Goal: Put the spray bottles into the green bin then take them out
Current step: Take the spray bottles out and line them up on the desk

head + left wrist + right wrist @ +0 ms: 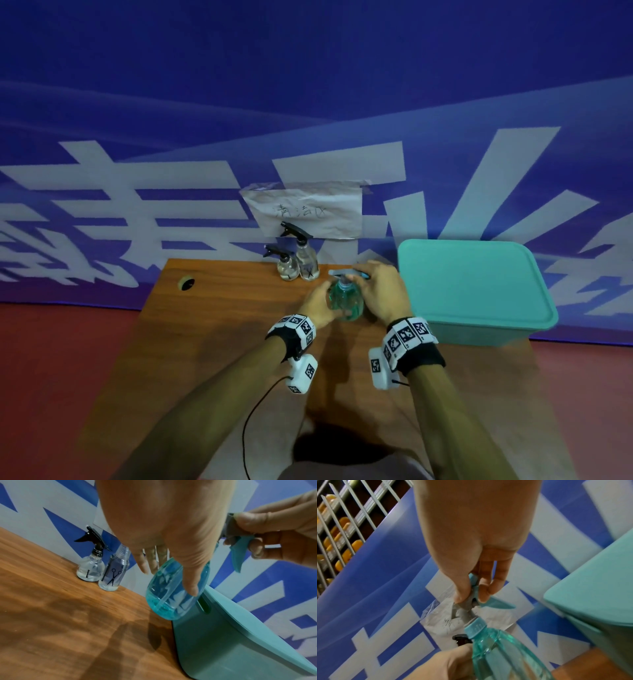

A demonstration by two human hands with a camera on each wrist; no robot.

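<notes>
A teal see-through spray bottle (346, 301) (171, 596) (503, 653) hangs just above the wooden table, held by both hands. My left hand (320, 303) (168, 566) wraps its fingers and thumb round the bottle's body. My right hand (378, 291) (474, 592) pinches the grey and teal trigger head (236, 536) (471, 601). The green bin (476, 291) (231, 635) (594, 595) stands right beside the bottle with its lid on. Two clear spray bottles (298, 263) (101, 569) with black heads stand at the table's back edge.
The wooden table (222, 335) has a round cable hole (186, 283) at its back left. A blue and white banner (171, 192) with a taped paper note (308, 210) hangs right behind the table. A black cable (250, 425) runs from my left wrist.
</notes>
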